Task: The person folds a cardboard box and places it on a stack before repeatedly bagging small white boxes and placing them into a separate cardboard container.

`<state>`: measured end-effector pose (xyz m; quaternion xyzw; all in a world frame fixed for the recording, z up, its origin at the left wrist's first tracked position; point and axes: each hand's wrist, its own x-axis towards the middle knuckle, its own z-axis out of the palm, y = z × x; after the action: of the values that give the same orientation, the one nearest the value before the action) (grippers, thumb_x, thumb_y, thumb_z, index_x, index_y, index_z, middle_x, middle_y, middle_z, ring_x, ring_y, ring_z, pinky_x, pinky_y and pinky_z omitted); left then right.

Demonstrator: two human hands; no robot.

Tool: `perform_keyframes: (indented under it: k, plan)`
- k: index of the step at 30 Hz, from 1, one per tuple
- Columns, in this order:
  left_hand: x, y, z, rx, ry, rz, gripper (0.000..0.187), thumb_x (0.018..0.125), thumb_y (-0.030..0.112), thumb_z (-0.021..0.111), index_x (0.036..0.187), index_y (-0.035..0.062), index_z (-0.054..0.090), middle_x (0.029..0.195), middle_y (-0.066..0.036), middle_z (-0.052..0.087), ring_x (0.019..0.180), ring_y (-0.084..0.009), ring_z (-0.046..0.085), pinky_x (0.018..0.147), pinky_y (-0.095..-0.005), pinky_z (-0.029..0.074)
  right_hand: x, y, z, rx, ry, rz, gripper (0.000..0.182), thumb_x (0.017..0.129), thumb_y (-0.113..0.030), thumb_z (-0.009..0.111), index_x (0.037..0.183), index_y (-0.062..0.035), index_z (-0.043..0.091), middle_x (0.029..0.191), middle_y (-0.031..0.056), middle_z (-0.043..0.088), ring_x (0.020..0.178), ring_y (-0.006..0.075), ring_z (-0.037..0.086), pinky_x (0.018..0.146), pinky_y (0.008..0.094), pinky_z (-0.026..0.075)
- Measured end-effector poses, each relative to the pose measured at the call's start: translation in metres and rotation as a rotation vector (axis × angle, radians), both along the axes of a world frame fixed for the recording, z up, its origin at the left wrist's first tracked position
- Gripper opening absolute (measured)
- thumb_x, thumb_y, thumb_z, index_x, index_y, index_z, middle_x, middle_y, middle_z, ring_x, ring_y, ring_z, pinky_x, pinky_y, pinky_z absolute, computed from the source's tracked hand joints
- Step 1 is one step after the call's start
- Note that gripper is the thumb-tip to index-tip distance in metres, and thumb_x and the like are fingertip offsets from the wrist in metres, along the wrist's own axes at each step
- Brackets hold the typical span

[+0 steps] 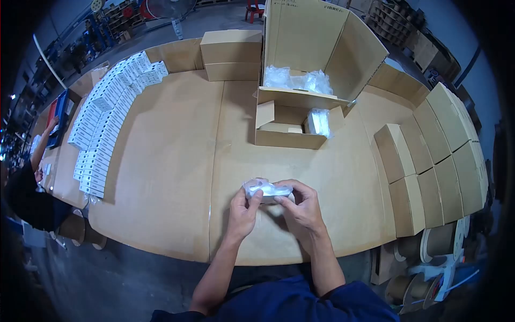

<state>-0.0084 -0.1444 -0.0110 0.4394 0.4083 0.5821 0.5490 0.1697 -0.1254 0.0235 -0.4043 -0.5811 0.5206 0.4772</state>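
Both my hands hold one small white item wrapped in clear plastic [267, 189] just above the cardboard-covered table [171, 177]. My left hand [244, 208] pinches its left end. My right hand [301, 204] grips its right end from the side. Beyond my hands a small open carton [289, 140] holds more plastic-wrapped pieces [319, 122]. Behind it stands a large open carton [316, 48] with more plastic bags [296, 80] inside.
Rows of small white boxes [104, 123] lie along the table's left side. Closed brown cartons [232, 53] sit at the back and stacked ones [434, 161] on the right. Cardboard reels [429, 244] stand below the right edge. Another person [27, 193] is at the far left.
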Motion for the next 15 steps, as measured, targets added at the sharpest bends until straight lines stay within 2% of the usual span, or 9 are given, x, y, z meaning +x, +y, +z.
perform_keyframes:
  k: [1, 4, 7, 8, 9, 11, 15]
  plan:
    - [-0.001, 0.000, -0.002, -0.031, -0.037, -0.004, 0.030, 0.107, 0.019, 0.058, 0.127, -0.0027, 0.063, 0.117, -0.007, 0.069, 0.109, -0.0126, 0.063, 0.092, -0.0298, 0.052, 0.000, 0.000, 0.003, -0.002, -0.011, 0.001, 0.021, 0.088, 0.002, 0.075, 0.110, 0.0050, 0.073, 0.108, 0.0112, 0.075, 0.105, 0.0182, 0.068, 0.095, 0.0322, 0.053]
    - [-0.003, 0.003, -0.007, -0.016, 0.048, 0.017, 0.031, 0.110, 0.025, 0.053, 0.121, -0.0022, 0.064, 0.112, -0.010, 0.070, 0.102, -0.0169, 0.069, 0.090, -0.0350, 0.059, 0.000, -0.001, 0.004, -0.062, 0.053, -0.025, 0.016, 0.092, 0.000, 0.073, 0.107, 0.0048, 0.075, 0.107, 0.0124, 0.076, 0.101, 0.0171, 0.069, 0.093, 0.0316, 0.053]
    - [-0.002, 0.005, -0.005, -0.032, 0.020, 0.054, 0.033, 0.110, 0.028, 0.054, 0.116, -0.0028, 0.066, 0.107, -0.010, 0.071, 0.099, -0.0182, 0.070, 0.090, -0.0361, 0.060, 0.003, 0.000, -0.008, -0.096, 0.078, -0.174, 0.013, 0.097, -0.003, 0.069, 0.107, 0.0041, 0.075, 0.109, 0.0143, 0.076, 0.100, 0.0170, 0.069, 0.093, 0.0319, 0.054]
    - [0.000, 0.005, -0.005, -0.053, 0.016, 0.076, 0.035, 0.110, 0.028, 0.054, 0.114, -0.0034, 0.067, 0.106, -0.011, 0.071, 0.099, -0.0191, 0.071, 0.089, -0.0372, 0.061, 0.001, 0.000, -0.009, -0.094, 0.198, -0.263, 0.011, 0.099, -0.005, 0.068, 0.103, 0.0033, 0.074, 0.107, 0.0152, 0.076, 0.098, 0.0181, 0.070, 0.093, 0.0330, 0.055]
    - [-0.001, 0.007, -0.005, -0.065, 0.000, 0.083, 0.035, 0.110, 0.029, 0.054, 0.114, -0.0033, 0.067, 0.106, -0.011, 0.071, 0.098, -0.0192, 0.071, 0.089, -0.0373, 0.061, -0.002, 0.000, 0.002, -0.118, 0.281, -0.341, 0.009, 0.099, -0.004, 0.068, 0.101, 0.0037, 0.074, 0.114, 0.0178, 0.074, 0.105, 0.0209, 0.069, 0.097, 0.0352, 0.054]
    - [-0.003, 0.008, -0.006, -0.092, -0.033, 0.095, 0.035, 0.110, 0.029, 0.054, 0.113, -0.0030, 0.067, 0.106, -0.011, 0.071, 0.098, -0.0195, 0.071, 0.089, -0.0374, 0.061, 0.006, 0.006, -0.008, 0.104, 0.306, -0.288, 0.011, 0.095, -0.001, 0.071, 0.104, 0.0028, 0.075, 0.124, 0.0178, 0.071, 0.114, 0.0222, 0.067, 0.100, 0.0372, 0.053]
    - [-0.001, 0.008, 0.001, -0.147, -0.073, 0.102, 0.035, 0.109, 0.031, 0.055, 0.111, -0.0024, 0.068, 0.105, -0.012, 0.071, 0.097, -0.0202, 0.072, 0.087, -0.0375, 0.061, 0.013, 0.002, -0.002, 0.257, -0.033, 0.021, 0.022, 0.087, 0.002, 0.075, 0.109, -0.0006, 0.078, 0.129, 0.0171, 0.069, 0.116, 0.0254, 0.066, 0.101, 0.0375, 0.052]
